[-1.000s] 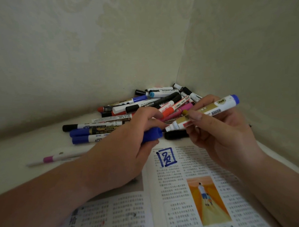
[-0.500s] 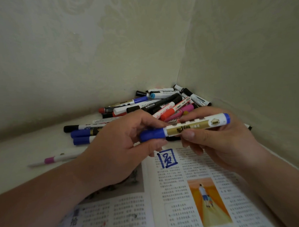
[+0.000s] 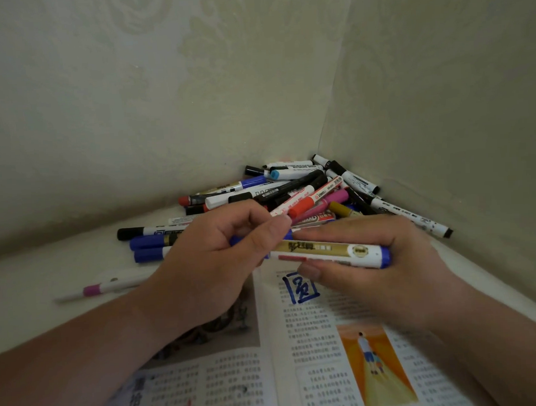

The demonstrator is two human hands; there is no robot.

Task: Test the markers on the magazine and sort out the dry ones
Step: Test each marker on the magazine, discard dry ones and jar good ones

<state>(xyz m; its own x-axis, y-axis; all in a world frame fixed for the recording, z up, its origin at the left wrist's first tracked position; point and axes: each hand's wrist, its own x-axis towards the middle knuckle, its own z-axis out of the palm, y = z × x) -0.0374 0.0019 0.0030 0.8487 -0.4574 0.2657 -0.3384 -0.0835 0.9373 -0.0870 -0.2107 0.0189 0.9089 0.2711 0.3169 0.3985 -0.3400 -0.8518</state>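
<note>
I hold a blue marker with a gold and white label (image 3: 327,252) level above the open magazine (image 3: 321,338). My right hand (image 3: 383,268) grips its barrel from behind and below. My left hand (image 3: 214,260) pinches the capped blue end, and most of that cap is hidden by my fingers. A blue scribbled mark (image 3: 301,289) sits on the magazine page just under the marker. A pile of several markers (image 3: 294,195) in black, blue, red, pink and white fills the corner behind my hands.
Two walls meet at the corner right behind the pile. Two blue-capped markers (image 3: 149,248) and a black-capped one (image 3: 139,232) lie left of my left hand. A thin white pen with a pink band (image 3: 101,288) lies apart at the left.
The cap went back onto the marker: my left hand pushed it on. The marker dropped from a tilted position to level, closer to the magazine.
</note>
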